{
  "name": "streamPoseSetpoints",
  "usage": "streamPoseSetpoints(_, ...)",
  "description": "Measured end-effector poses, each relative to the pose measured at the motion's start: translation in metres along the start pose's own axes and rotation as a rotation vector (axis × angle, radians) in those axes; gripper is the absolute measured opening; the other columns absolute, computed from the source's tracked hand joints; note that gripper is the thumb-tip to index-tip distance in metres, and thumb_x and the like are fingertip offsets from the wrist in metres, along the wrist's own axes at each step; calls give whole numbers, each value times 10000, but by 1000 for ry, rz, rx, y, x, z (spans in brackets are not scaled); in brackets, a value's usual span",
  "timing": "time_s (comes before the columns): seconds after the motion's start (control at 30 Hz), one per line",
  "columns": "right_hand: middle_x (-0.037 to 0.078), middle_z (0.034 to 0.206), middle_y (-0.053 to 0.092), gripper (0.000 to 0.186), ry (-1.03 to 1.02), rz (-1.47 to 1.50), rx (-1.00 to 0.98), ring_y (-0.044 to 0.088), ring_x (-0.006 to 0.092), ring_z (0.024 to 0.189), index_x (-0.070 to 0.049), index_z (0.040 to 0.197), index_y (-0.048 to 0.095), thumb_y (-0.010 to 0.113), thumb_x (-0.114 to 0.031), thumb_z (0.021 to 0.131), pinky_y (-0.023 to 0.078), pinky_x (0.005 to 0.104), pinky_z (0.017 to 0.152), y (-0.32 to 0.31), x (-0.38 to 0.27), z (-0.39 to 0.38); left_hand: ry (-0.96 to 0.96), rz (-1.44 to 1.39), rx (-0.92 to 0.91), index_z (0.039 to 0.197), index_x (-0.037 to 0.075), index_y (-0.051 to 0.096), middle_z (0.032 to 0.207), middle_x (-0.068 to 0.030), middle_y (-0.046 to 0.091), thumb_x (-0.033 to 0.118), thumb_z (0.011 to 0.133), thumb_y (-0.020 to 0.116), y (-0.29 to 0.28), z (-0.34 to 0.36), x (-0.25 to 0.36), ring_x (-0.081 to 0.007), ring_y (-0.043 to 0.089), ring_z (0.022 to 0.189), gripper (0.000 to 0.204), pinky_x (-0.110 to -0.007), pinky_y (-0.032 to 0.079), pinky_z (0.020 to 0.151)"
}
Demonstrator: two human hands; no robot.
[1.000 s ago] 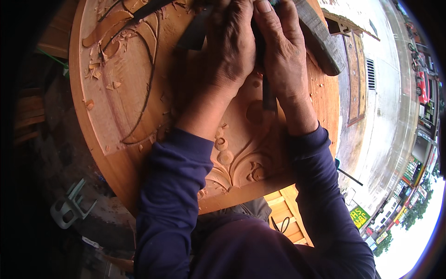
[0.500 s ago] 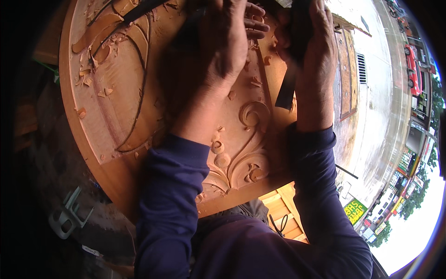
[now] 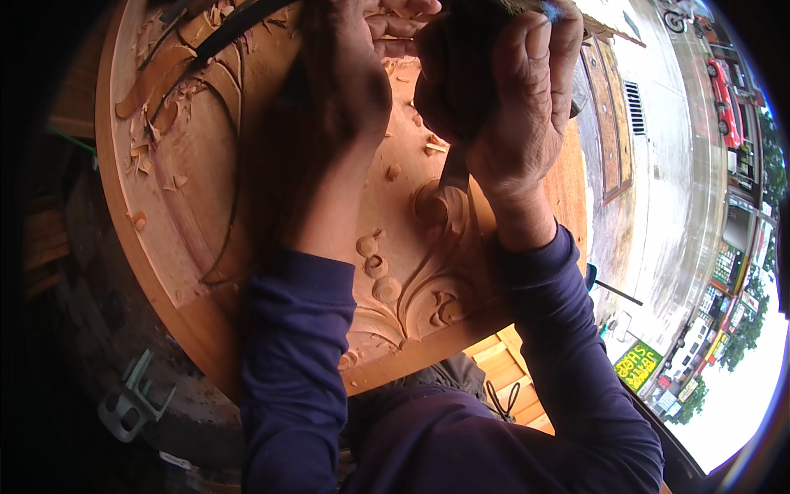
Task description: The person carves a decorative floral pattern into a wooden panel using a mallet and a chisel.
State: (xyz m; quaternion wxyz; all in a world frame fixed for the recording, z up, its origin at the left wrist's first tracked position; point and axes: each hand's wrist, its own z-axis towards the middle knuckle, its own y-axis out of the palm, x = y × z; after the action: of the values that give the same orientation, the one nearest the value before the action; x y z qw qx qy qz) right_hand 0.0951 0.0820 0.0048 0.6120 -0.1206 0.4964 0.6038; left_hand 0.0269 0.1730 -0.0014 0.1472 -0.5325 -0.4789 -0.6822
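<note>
A carved wooden panel (image 3: 329, 362) lies below my hands, with raised scrolls (image 3: 444, 309) and leaf shapes cut into its face. My right hand (image 3: 522, 107) is closed around a dark, bulky tool (image 3: 465, 82) whose kind is lost in shadow. From its lower end a flat dark strip (image 3: 455, 169) points down at an upper scroll. Over the panel's upper middle is my left hand (image 3: 350, 82), its fingers stretched toward that tool and apart from one another. Its palm is in deep shadow. Curled wood shavings (image 3: 376, 265) are scattered on the carving.
A long dark bar (image 3: 239, 29) crosses the panel's upper left among shavings. A pale plastic chair (image 3: 136, 403) stands low on the left. To the right are a wooden door-like panel (image 3: 605, 123), a floor grille (image 3: 634, 107) and a street with a red car (image 3: 724, 103).
My right hand has moved left and slightly down with the dark tool, bringing its strip over the scroll. My left hand has shifted left.
</note>
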Motion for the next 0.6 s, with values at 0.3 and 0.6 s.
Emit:
streamPoseSetpoints(0.3, 15, 874, 593, 246, 328, -143, 493, 508, 62, 622, -57, 1315, 526, 488, -182, 1106, 384, 200, 513, 51, -4, 37, 183, 47, -36, 1370, -9, 535, 1206, -161, 686, 590, 1094, 289, 8, -12, 2, -231, 675, 1090, 705, -349, 519, 973)
streamPoseSetpoints(0.6, 1, 869, 585, 283, 343, -256, 652, 496, 76, 533, -135, 1362, 520, 515, -252, 1104, 377, 214, 437, 7, -1, 0, 90, 86, 9, 1351, 26, 571, 974, -104, 680, 623, 1067, 324, 11, -11, 8, -171, 672, 836, 706, -304, 546, 766)
